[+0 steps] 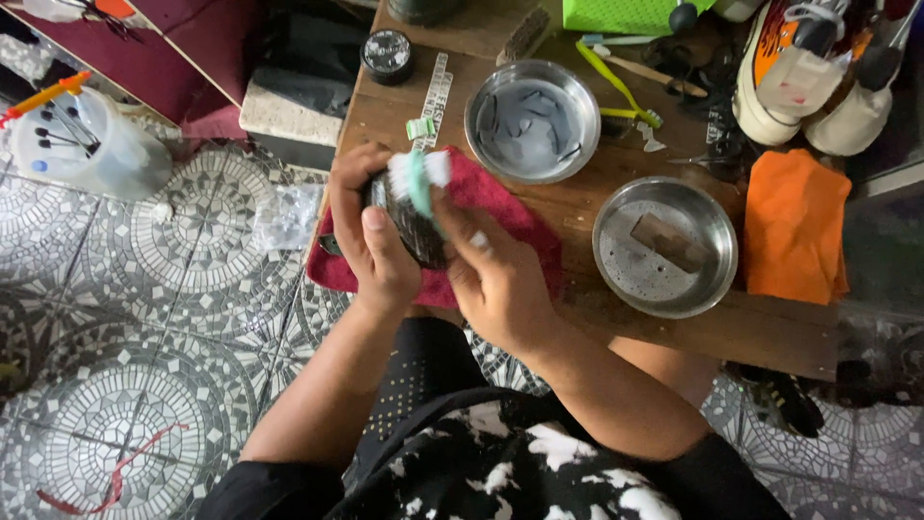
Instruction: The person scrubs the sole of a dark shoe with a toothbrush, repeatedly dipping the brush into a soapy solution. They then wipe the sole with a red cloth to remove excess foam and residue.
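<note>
We see the fingers [385, 252] of the left hand [371, 241] curled around a dark, rounded object [416, 229], thumb across its near face, so that hand is closed on it. The fingers [460, 223] of the right hand [496, 279] pinch the handle of a small brush [416, 175] with a mint-green body and white bristles, its head pressed against the top of the dark object. What the object is we cannot tell; most of it is covered by the two hands.

Directly beneath the fingers lies a red cloth [500, 217], spread over the near-left corner of the wooden worktop [577, 207]. Just beyond the fingers stands a steel bowl [532, 120] holding clear water. To their right sits a second steel bowl [666, 247] with foamy water and a brown block in it. Farther right lies a folded orange cloth [794, 223]. Beyond the first bowl a green toothbrush [621, 89] rests on the worktop, and a round black tin [388, 55] sits at the far-left edge. Well to the left of the fingers, on the patterned tile floor [144, 318], stands a clear plastic container [91, 144].
</note>
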